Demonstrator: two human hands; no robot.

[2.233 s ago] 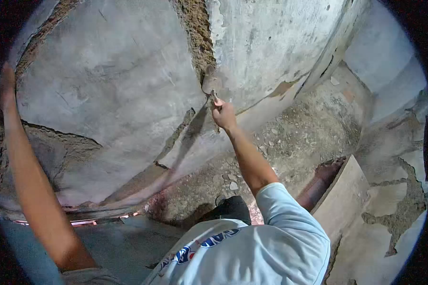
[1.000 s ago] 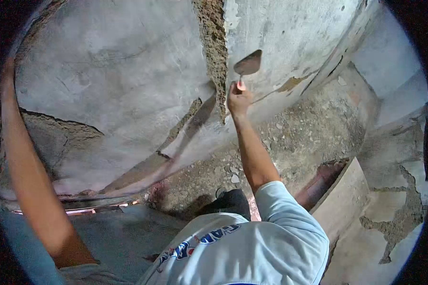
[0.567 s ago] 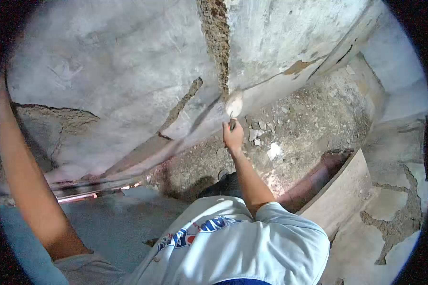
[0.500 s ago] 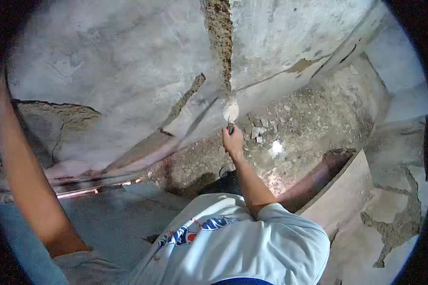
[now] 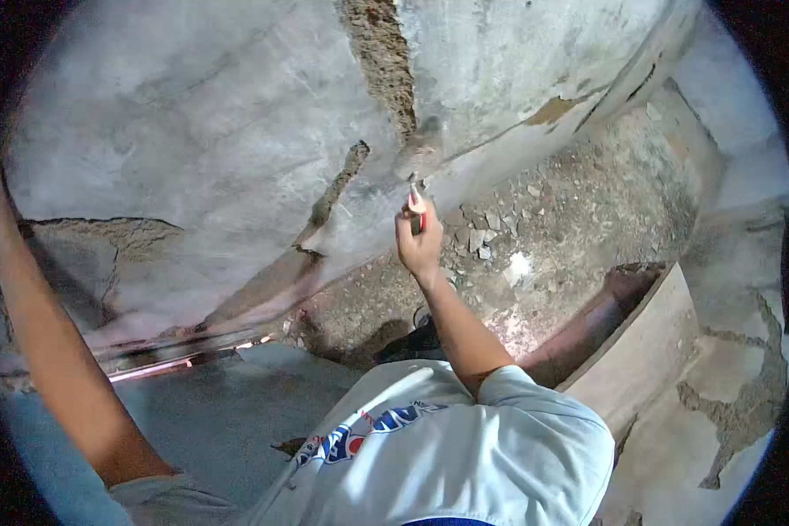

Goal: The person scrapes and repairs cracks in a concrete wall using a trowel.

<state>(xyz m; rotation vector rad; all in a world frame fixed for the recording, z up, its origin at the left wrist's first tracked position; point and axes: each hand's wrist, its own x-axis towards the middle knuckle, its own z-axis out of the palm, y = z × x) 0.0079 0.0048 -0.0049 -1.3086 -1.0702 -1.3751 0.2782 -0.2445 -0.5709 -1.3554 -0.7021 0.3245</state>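
Observation:
My right hand (image 5: 420, 249) is closed around the handle of a small trowel (image 5: 416, 209), whose handle shows some red. The blade points away from me, turned nearly edge-on, with its tip close to the grey plastered wall (image 5: 263, 105). Just beyond the tip, a darker, smeared patch lies at the lower end of a rough vertical groove (image 5: 384, 66) cut into the plaster. Along the left edge my left forearm (image 5: 61, 351) reaches up and forward; the hand itself is out of view.
Broken plaster chips (image 5: 482, 235) litter the rough floor (image 5: 579, 219) below the wall. An upright slab (image 5: 636, 337) edges a recess at the right. A shorter diagonal groove (image 5: 337, 188) and a broken plaster area (image 5: 70, 250) mark the wall at left.
My right hand has turned the trowel: its pale blade faced me flat against the groove's lower end and now shows nearly edge-on. The view has shifted slightly.

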